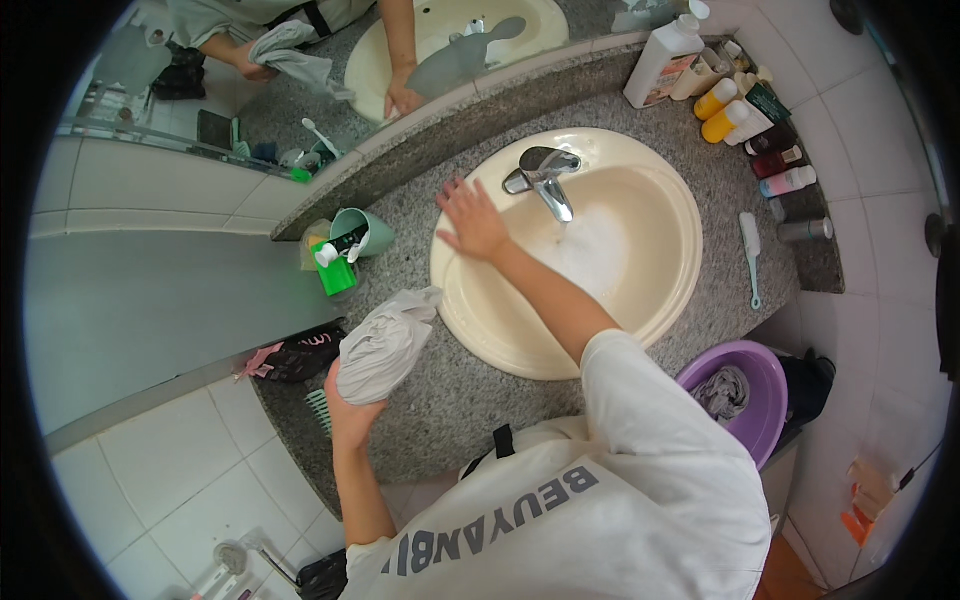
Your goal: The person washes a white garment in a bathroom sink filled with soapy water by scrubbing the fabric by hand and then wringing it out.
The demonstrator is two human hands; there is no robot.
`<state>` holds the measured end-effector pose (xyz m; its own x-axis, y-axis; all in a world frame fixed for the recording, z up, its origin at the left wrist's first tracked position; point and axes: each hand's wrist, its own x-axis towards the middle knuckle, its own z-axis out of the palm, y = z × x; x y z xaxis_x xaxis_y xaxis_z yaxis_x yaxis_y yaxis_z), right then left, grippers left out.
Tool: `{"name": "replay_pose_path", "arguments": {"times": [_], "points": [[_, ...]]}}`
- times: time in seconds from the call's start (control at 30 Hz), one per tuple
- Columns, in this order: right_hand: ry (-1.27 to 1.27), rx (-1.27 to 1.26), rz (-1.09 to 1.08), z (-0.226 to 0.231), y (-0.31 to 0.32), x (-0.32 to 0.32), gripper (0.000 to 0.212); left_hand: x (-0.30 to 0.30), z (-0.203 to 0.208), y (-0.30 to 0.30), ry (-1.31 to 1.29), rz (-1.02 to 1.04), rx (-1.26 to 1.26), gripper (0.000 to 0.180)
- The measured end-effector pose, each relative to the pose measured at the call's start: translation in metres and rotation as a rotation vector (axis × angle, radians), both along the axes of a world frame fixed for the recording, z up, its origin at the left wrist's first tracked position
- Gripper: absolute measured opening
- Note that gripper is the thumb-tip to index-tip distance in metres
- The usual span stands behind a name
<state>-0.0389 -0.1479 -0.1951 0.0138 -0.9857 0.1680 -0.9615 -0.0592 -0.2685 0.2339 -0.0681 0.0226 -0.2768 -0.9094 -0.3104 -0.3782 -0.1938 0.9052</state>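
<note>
My left hand (350, 410) is closed around a bunched, pale grey cloth (385, 345), held above the counter at the left of the sink. One loose end of the cloth points toward the sink's rim. My right hand (473, 220) reaches across the cream oval sink (668, 290) to its left rim, palm down with fingers spread and nothing held. Right of that hand stands a chrome tap (545, 182) over the bowl. Under its spout, the bowl has a whitish patch that looks like water or foam.
A pale green cup (374, 236) with tubes stands at the back left. Bottles, including a large white one (665, 60), line the back right. A brush (750, 260) lies right of the sink. A purple basin (765, 385) holds grey cloth. A mirror (300, 50) rises behind.
</note>
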Motion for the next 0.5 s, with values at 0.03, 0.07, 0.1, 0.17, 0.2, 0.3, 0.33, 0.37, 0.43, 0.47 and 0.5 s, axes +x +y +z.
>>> {"name": "replay_pose_path", "arguments": {"times": [0.03, 0.07, 0.1, 0.17, 0.2, 0.3, 0.33, 0.37, 0.43, 0.47, 0.5], "points": [[-0.022, -0.021, 0.028, -0.004, 0.008, 0.010, 0.068, -0.002, -0.001, -0.002, 0.024, 0.008, 0.002, 0.062], [-0.043, -0.042, 0.055, -0.008, 0.018, 0.018, 0.066, -0.004, -0.003, -0.003, 0.049, 0.015, 0.005, 0.061], [-0.089, -0.041, 0.118, -0.004, 0.032, 0.034, 0.067, 0.000, -0.003, -0.002, 0.042, 0.022, 0.007, 0.061], [-0.116, 0.001, 0.177, -0.005, 0.066, 0.061, 0.069, -0.001, -0.006, -0.004, 0.034, 0.021, 0.007, 0.062], [-0.176, 0.026, 0.172, -0.002, 0.086, 0.075, 0.069, -0.001, -0.006, -0.003, 0.035, 0.023, 0.007, 0.062], [-0.366, 0.114, 0.169, 0.000, 0.145, 0.088, 0.066, -0.002, -0.007, -0.002, -0.010, 0.008, 0.004, 0.062], [-0.377, 0.159, 0.184, 0.006, 0.166, 0.084, 0.065, -0.003, -0.006, -0.001, -0.001, 0.005, 0.015, 0.061], [-0.377, 0.191, 0.231, 0.011, 0.188, 0.077, 0.065, -0.004, -0.004, 0.000, 0.008, -0.001, 0.027, 0.061], [-0.352, 0.252, 0.324, 0.014, 0.225, 0.053, 0.065, -0.007, -0.002, 0.001, 0.030, -0.012, 0.023, 0.060], [-0.334, 0.287, 0.369, 0.014, 0.243, 0.040, 0.065, -0.009, -0.001, 0.002, 0.045, -0.020, 0.025, 0.059], [-0.352, 0.242, 0.398, 0.014, 0.257, 0.022, 0.055, -0.011, 0.000, 0.003, 0.047, -0.022, 0.024, 0.059]]}}
